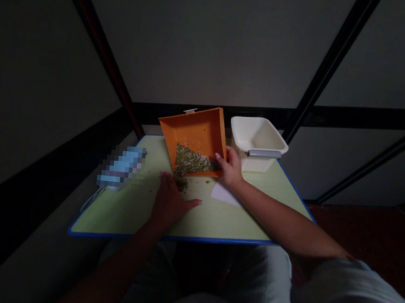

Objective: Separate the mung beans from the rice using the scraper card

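Observation:
My right hand (pixel 232 168) grips the right side of an orange box (pixel 208 130), its thumb inside over the wall. The box is tilted, its open side facing me. Mixed green and white beans or grains (pixel 194 162) have slid to its lower edge. A small pile of dark green beans or grains (pixel 180 184) lies on the table below the box's lower left corner. Beside that pile rests my left hand (pixel 170 199), fingers stretched forward and thumb spread to the right, holding nothing I can see.
A white plastic basket (pixel 262 163) with a grey handle stands at the back right of the light green table (pixel 119 220), which has a blue edge. White paper (pixel 224 193) lies under my right wrist. A blurred-out blue object (pixel 123 165) with a cord sits at the left.

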Demonstrator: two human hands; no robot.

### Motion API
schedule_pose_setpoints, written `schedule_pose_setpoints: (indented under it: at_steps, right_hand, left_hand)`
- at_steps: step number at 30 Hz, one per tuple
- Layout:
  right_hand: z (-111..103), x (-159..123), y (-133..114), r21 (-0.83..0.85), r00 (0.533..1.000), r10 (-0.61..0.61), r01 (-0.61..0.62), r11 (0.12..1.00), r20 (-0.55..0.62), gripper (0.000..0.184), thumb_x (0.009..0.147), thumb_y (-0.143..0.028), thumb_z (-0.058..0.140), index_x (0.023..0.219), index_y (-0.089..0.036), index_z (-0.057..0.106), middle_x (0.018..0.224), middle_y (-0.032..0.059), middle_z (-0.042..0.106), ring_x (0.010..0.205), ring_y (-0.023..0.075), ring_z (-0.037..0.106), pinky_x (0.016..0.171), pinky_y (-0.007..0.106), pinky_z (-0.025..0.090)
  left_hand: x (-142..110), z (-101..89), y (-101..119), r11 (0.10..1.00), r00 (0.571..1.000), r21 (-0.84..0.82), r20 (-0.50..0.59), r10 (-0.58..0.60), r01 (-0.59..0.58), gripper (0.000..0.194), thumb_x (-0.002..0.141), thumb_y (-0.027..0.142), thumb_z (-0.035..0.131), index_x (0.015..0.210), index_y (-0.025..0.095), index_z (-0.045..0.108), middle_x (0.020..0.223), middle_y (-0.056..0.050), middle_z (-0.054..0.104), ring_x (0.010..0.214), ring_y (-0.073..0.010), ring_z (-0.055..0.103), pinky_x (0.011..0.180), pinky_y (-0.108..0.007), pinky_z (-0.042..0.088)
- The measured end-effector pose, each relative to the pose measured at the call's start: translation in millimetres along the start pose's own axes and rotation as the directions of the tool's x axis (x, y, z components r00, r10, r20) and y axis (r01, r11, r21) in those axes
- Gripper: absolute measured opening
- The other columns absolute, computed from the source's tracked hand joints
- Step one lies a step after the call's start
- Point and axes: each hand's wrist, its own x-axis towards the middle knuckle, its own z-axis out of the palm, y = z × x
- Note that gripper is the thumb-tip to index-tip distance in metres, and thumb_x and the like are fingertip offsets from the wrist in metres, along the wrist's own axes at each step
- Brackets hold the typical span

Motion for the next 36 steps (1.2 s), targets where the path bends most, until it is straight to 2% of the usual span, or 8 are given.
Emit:
schedule_pose_setpoints:
  at_steps: [4, 11, 14, 16, 20, 24, 29, 36]
  right_hand:
    - [0.5, 0.5, 2.3, 0.032, 0.999, 0.034, -0.033, 0.999, -0.033, 0.041, 0.067, -0.046, 0.078, 0.099, -0.025, 0.064, 0.095, 0.0029, 0.074, 0.093, 0.0245, 0.067, 0.091, 0.042, 0.054]
    - [1.4, 2.0, 12.8, 0.103, 0.985, 0.122, -0.11, 0.989, -0.121, 0.039, 0.064, -0.047, 0.077, 0.093, -0.026, 0.063, 0.092, 0.0018, 0.075, 0.088, 0.0229, 0.068, 0.09, 0.042, 0.053]
    - [1.1, 1.1, 14.1, 0.121, 0.979, 0.149, -0.133, 0.984, -0.14, 0.041, 0.063, -0.046, 0.078, 0.094, -0.025, 0.064, 0.092, 0.0019, 0.075, 0.087, 0.0225, 0.069, 0.09, 0.043, 0.053]
    - [0.8, 0.3, 13.7, 0.132, 0.975, 0.165, -0.146, 0.98, -0.146, 0.041, 0.062, -0.045, 0.078, 0.095, -0.025, 0.064, 0.092, 0.0019, 0.075, 0.085, 0.0222, 0.069, 0.09, 0.043, 0.053]
    - [0.4, -1.4, 11.6, 0.145, 0.974, 0.183, -0.163, 0.976, -0.135, 0.037, 0.063, -0.043, 0.079, 0.092, -0.024, 0.065, 0.089, 0.0021, 0.075, 0.082, 0.0219, 0.069, 0.086, 0.043, 0.054]
    - [-0.2, -3.1, 9.5, 0.138, 0.975, 0.185, -0.167, 0.976, -0.127, 0.035, 0.064, -0.043, 0.079, 0.09, -0.025, 0.066, 0.089, 0.0017, 0.076, 0.083, 0.0221, 0.069, 0.084, 0.041, 0.055]
    - [-1.7, -5.3, 9.4, 0.126, 0.972, 0.185, -0.168, 0.978, -0.142, 0.033, 0.065, -0.044, 0.079, 0.09, -0.025, 0.066, 0.085, 0.0003, 0.076, 0.08, 0.0214, 0.069, 0.085, 0.042, 0.054]
    - [-3.0, -7.7, 9.5, 0.114, 0.976, 0.164, -0.148, 0.982, -0.146, 0.036, 0.066, -0.044, 0.079, 0.093, -0.025, 0.065, 0.088, 0.0007, 0.075, 0.083, 0.0214, 0.069, 0.085, 0.042, 0.054]
  left_hand:
    - [3.6, 0.1, -1.8, 1.0, 1.0, 0.015, -0.012, 0.002, -0.002, 0.063, 0.087, 0.05, 0.067, 0.14, 0.023, 0.046, 0.156, -0.012, 0.039, 0.141, -0.0346, 0.042, 0.116, -0.064, 0.04]
    - [3.3, 3.7, -5.0, 0.997, 0.996, 0.025, -0.053, 0.077, -0.076, 0.062, 0.087, 0.05, 0.066, 0.139, 0.023, 0.047, 0.154, -0.012, 0.042, 0.139, -0.0337, 0.044, 0.114, -0.062, 0.042]
    - [1.2, -1.1, -9.9, 0.996, 0.994, 0.036, -0.068, 0.084, -0.081, 0.063, 0.087, 0.051, 0.066, 0.14, 0.023, 0.047, 0.155, -0.012, 0.041, 0.14, -0.034, 0.043, 0.115, -0.063, 0.042]
    - [-3.2, -9.7, -20.0, 0.997, 0.995, 0.053, -0.078, 0.061, -0.057, 0.064, 0.087, 0.051, 0.067, 0.141, 0.024, 0.046, 0.156, -0.012, 0.039, 0.142, -0.0348, 0.041, 0.116, -0.064, 0.04]
    - [-19.5, -32.7, -53.9, 0.994, 0.996, 0.097, -0.077, -0.041, 0.048, 0.069, 0.086, 0.051, 0.067, 0.144, 0.025, 0.041, 0.16, -0.013, 0.033, 0.146, -0.0369, 0.035, 0.119, -0.067, 0.035]
    - [-27.8, -45.1, -77.7, 0.99, 0.998, 0.126, -0.008, -0.068, 0.069, 0.07, 0.086, 0.05, 0.068, 0.145, 0.025, 0.04, 0.161, -0.013, 0.031, 0.146, -0.0372, 0.034, 0.118, -0.066, 0.036]
    - [-0.8, -43.3, -74.8, 0.991, 0.997, 0.136, 0.071, -0.016, 0.006, 0.066, 0.087, 0.049, 0.067, 0.143, 0.024, 0.043, 0.158, -0.013, 0.037, 0.143, -0.0352, 0.04, 0.116, -0.064, 0.039]
    - [55.3, -38.2, -61.6, 0.988, 0.999, 0.152, 0.036, 0.002, -0.007, 0.061, 0.087, 0.05, 0.066, 0.139, 0.023, 0.047, 0.153, -0.012, 0.043, 0.138, -0.0332, 0.046, 0.114, -0.062, 0.043]
